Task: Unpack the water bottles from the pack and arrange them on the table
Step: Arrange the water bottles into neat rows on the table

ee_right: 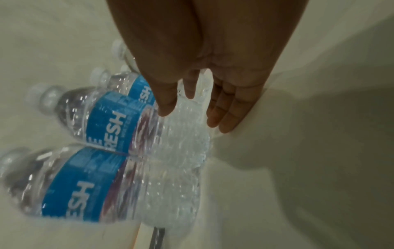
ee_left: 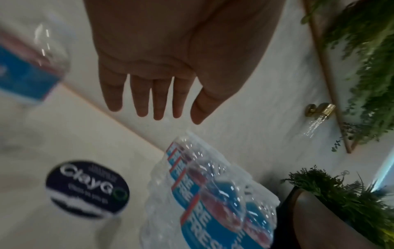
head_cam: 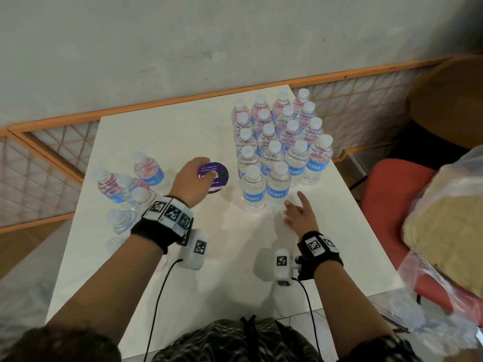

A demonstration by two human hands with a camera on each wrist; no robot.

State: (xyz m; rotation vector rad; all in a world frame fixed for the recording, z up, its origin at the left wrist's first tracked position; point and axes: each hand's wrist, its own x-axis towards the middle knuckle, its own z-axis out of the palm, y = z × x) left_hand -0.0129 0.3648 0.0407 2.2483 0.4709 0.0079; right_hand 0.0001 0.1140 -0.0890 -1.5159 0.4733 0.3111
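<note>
Both hands empty, fingers straight and spread. Left hand (head_cam: 188, 181) hovers over the purple round sticker (head_cam: 218, 176) mid-bench (head_cam: 162, 131), right hand (head_cam: 300, 214) just beside the front bottle (head_cam: 277, 188) of the big upright group (head_cam: 277, 137) on the right. A smaller bottle cluster (head_cam: 125, 186) stands at the bench's left edge. Plastic bag (head_cam: 449, 220) on a red chair (head_cam: 386, 194), far right.

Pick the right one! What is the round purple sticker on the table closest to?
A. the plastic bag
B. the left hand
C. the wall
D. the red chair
B: in the head view the left hand hovers, fingers straight, right at the purple sticker on the table, covering its near edge.
</note>
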